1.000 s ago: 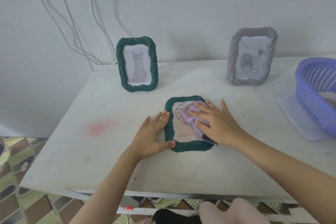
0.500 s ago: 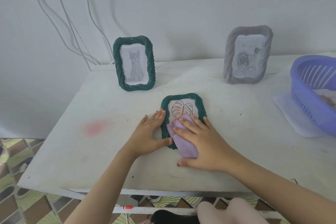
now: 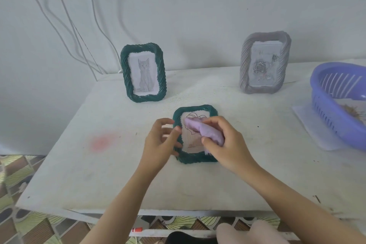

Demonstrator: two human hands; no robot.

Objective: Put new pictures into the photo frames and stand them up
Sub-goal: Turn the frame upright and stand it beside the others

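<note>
1. A flat green frame (image 3: 196, 159) lies face up on the white table (image 3: 89, 174), near the middle and toward the near edge. It holds a leaf drawing (image 3: 193, 143) on tan paper.
2. The right hand (image 3: 225, 142) grips a bunched purple cloth (image 3: 206, 130), with the fingers curled over it and the thumb under it. The cloth's far end rests on the upper part of the drawing.
3. The left hand (image 3: 158, 142) is at the frame's left side, its fingers bent and their tips at the left rim. It is blurred, so I cannot tell whether it grips the rim or only touches it.
4. A standing green frame (image 3: 125, 71) with a cat drawing is upright at the far left of the table.
5. A gray frame (image 3: 244, 65) with a rose picture stands upright at the far right, well apart from the other 2 frames.
6. A purple basket (image 3: 334, 117) sits at the right edge on a white sheet (image 3: 309, 123).
7. A pink stain (image 3: 103, 141) marks the table left of the hands.
8. Cables (image 3: 65, 25) hang down the wall at the far left.
</note>
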